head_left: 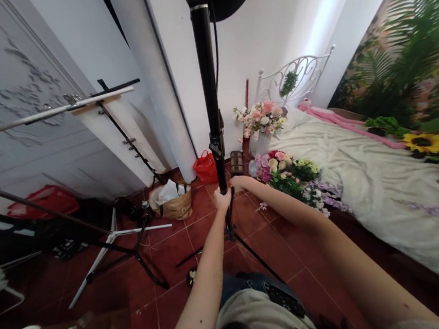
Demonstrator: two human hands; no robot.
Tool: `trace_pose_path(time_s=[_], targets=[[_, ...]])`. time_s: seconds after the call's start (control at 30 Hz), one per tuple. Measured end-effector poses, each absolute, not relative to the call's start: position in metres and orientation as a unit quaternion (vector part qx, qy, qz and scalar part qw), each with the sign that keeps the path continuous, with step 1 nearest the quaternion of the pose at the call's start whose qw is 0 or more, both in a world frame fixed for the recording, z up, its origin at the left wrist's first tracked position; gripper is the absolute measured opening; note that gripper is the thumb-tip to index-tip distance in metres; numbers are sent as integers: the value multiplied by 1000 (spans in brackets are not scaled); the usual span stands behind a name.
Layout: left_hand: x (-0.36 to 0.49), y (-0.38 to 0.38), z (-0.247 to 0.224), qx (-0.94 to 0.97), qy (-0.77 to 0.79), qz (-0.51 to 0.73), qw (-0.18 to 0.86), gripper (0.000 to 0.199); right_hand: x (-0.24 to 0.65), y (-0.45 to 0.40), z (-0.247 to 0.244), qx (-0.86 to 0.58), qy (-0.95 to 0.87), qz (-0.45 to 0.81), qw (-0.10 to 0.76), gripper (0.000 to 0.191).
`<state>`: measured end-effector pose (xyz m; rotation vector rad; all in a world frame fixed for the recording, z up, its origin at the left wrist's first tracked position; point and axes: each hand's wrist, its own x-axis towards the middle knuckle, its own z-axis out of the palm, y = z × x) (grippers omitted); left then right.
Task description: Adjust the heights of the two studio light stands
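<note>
My left hand [223, 199] and right hand [239, 182], fingers closed, gripping the lower black light-stand pole [207, 78]; pole upright, its tripod legs [257, 257] spread on red floor tiles [200, 202]; flower-strewn bed [362, 192] right of pole.

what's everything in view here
black light stand: one, black, centre, upright
white tripod stand: one, white legs, floor at left
white crossbar: one, white, upper left
red plastic bag: one, red, floor by wall
woven tote bag: one, tan, floor
flower bouquet: one, pink and white, in white vase
loose flowers: one heap, mixed colours, floor by bed
bed: one, white cover, right
sunflower: one, yellow, on bed
floor tiles: many, dark red, underfoot
left hand: one, on stand
right hand: one, on stand
</note>
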<state>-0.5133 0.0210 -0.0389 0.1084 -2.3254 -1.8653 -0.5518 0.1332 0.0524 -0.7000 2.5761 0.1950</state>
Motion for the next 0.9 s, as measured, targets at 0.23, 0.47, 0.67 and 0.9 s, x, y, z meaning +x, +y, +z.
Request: trace_pose_path(time_s=[0.23,0.47,0.67,0.9], targets=[[-515,21,-40,42,-767,-634,85,20,-537,133,49,-275,950,37,146,30],[-517,18,-44,25,-785,-612,97,18,-474,147,26,-191,981,-38,-5,27],[-513,18,-40,24,-775,-625,90,17,-472,149,94,-190,906,-348,-146,42],[-509,19,-33,35,-766,-635,95,15,-494,79,188,-167,773,-545,-277,75]])
